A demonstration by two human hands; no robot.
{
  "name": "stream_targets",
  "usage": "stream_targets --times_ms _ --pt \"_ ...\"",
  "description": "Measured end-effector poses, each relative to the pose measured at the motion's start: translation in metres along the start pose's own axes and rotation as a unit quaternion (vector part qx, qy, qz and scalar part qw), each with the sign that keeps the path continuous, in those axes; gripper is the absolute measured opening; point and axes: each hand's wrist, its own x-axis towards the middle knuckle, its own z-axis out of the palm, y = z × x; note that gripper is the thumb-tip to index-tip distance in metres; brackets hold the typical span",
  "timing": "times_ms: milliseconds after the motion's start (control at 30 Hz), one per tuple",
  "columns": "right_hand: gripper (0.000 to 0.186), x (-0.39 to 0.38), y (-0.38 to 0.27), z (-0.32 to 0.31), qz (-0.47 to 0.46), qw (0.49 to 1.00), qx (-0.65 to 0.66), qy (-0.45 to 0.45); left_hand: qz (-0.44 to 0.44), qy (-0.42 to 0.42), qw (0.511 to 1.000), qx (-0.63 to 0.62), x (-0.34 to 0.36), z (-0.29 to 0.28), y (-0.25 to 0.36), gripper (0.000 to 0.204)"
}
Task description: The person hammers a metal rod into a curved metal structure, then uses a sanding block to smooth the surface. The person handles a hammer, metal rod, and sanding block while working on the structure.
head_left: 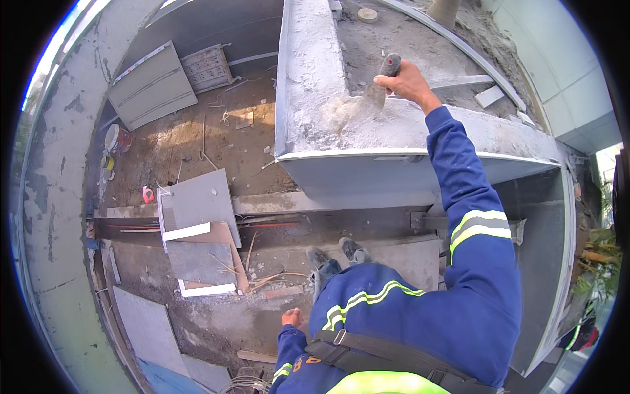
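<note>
My right hand (pixel 408 84) is wrapped around the dark grey handle of a trowel (pixel 375 96). Its blade points down onto the dusty white top of a low wall (pixel 420 129), and a puff of dust hangs around it. Loose powder and crumbs lie along this ledge, near the corner where it turns away from me. My left hand (pixel 292 318) hangs low by my side, fingers curled in, with nothing visible in it. Some of its fingers are hard to make out.
Inside the wall lies a bed of earth (pixel 420 46) with a trunk (pixel 444 12). Down left are grey panels (pixel 200 197), a leaning board (pixel 154 85), a white bucket (pixel 118 139) and scattered strips. A narrow trench (pixel 295 226) with cables runs just beyond my shoes (pixel 354 249).
</note>
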Motion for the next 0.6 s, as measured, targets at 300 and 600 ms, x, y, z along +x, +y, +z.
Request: stream_targets --times_ms 300,600 --pt "0.027 0.028 0.002 0.014 -0.097 0.992 -0.076 0.020 0.076 0.063 0.990 -0.104 0.006 0.007 -0.002 0.042" --pt "0.024 0.125 0.020 0.059 0.020 0.983 0.133 0.128 0.176 0.050 0.981 -0.067 -0.020 0.037 0.007 0.041"
